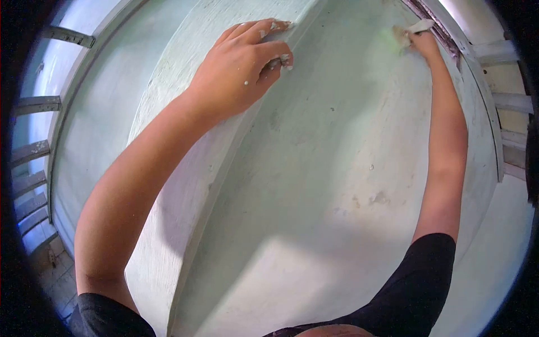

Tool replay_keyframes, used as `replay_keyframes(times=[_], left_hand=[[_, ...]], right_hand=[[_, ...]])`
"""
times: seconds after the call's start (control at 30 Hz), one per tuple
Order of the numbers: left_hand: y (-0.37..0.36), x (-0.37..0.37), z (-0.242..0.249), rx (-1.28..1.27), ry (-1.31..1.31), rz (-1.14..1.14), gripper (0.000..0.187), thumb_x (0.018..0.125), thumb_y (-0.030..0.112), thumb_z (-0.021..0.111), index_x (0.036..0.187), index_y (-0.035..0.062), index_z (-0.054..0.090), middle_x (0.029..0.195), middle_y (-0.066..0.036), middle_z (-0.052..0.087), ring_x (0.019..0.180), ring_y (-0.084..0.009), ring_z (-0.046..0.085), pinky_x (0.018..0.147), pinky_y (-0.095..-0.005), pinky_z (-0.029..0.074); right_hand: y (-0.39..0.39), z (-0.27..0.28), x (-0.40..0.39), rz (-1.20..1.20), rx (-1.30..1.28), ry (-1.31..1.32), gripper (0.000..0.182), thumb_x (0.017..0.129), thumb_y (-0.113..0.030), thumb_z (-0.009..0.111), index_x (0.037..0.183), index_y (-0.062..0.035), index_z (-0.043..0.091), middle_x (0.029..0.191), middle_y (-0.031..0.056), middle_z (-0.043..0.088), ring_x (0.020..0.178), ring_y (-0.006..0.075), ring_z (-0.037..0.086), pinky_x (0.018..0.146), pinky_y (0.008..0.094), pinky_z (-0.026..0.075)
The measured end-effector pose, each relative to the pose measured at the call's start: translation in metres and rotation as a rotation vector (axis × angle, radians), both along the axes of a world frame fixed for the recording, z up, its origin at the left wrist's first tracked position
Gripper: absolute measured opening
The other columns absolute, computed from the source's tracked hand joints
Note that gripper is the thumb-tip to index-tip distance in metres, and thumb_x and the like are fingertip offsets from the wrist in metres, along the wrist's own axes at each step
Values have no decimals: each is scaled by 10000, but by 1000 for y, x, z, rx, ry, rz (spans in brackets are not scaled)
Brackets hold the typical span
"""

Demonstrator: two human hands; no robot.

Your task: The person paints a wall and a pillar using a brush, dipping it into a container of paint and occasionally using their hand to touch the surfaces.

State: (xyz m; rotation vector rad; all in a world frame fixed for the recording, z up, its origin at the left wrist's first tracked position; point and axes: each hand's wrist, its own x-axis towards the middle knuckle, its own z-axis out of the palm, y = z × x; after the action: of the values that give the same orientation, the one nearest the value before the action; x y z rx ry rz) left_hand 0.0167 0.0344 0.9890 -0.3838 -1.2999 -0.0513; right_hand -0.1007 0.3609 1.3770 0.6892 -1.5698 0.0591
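My left hand (241, 64) rests on the raised pale board (216, 151), near its edge. Its fingers are bent but spread apart, with white paint or paste smeared on the tips and small specks on the back. At the upper right my right hand (425, 44) is closed around a paintbrush (402, 36) with a whitish handle. The brush head is blurred against the pale green panel (314, 151), beside a faint light-green patch. Part of the right fingers is hidden behind the handle and hand.
Scuffs and brownish stains (379, 197) mark the panel. A dark reddish strip (441, 31) runs along its upper right edge. Slatted white rails (514, 102) stand on the right, and similar slats (36, 105) on the left. Tiled floor (56, 275) shows at the lower left.
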Motion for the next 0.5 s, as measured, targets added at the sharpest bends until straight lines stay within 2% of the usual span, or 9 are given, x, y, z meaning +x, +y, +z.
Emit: replay_keyframes(times=[0.03,0.13,0.2,0.27,0.33,0.4,0.43,0.47,0.5], left_hand=[[0,0,0,-5,7,5,182,772,61,593,942,121,616,1284,-93,490,1202,-309,438,1000,-411,351],[-2,-1,0,-6,-16,-1,188,775,85,598,958,124,616,1292,-91,490,1201,-316,438,1003,-405,350],[-2,-2,2,1,-15,38,188,795,96,592,979,125,618,1287,-87,499,1193,-308,452,998,-400,358],[-1,3,-1,5,-4,79,189,815,108,586,1000,125,620,1282,-84,508,1186,-300,466,992,-396,365],[-1,11,0,-59,-151,-34,158,807,33,572,960,37,611,1290,-204,459,1235,-362,396,1031,-452,323],[-2,9,3,-40,-153,3,152,821,56,568,965,41,614,1295,-196,458,1237,-358,394,1030,-452,325],[-2,5,3,-27,-153,48,149,835,79,565,970,45,617,1300,-188,458,1239,-354,391,1028,-452,327],[-1,1,4,-37,-186,32,149,835,79,565,970,45,617,1300,-188,458,1239,-354,391,1028,-452,327],[-1,0,4,-32,-141,44,149,840,82,560,972,45,618,1301,-192,456,1235,-356,393,1027,-450,329]], right_hand=[[-9,2,4,-188,-3,331,364,805,-320,625,1037,-40,641,951,157,663,886,297,637,738,388,502],[-23,-16,-10,-134,-60,425,367,810,-376,611,1007,-70,660,965,192,646,919,332,617,771,407,486],[-25,-33,-35,-219,-19,409,303,806,-324,637,1021,-111,664,971,180,649,939,307,621,782,382,488],[-30,-109,-28,61,161,246,294,781,-228,669,1043,-96,655,998,170,647,962,293,619,802,354,488],[-17,-178,-30,116,432,305,326,754,-161,686,1068,-82,641,1037,156,640,967,286,619,820,339,490],[-4,-266,-34,-25,586,231,352,738,-126,656,1085,-72,625,1081,145,628,995,294,607,861,362,485],[-1,-313,-14,46,750,180,384,705,-88,632,1088,-69,621,1071,132,630,963,283,617,836,365,495],[6,-361,-11,-70,791,51,419,672,-66,624,1091,-63,613,1040,135,632,914,283,625,794,371,506],[8,-400,8,12,884,-105,430,668,-101,657,1095,-70,610,1026,138,629,936,289,614,814,373,497]])
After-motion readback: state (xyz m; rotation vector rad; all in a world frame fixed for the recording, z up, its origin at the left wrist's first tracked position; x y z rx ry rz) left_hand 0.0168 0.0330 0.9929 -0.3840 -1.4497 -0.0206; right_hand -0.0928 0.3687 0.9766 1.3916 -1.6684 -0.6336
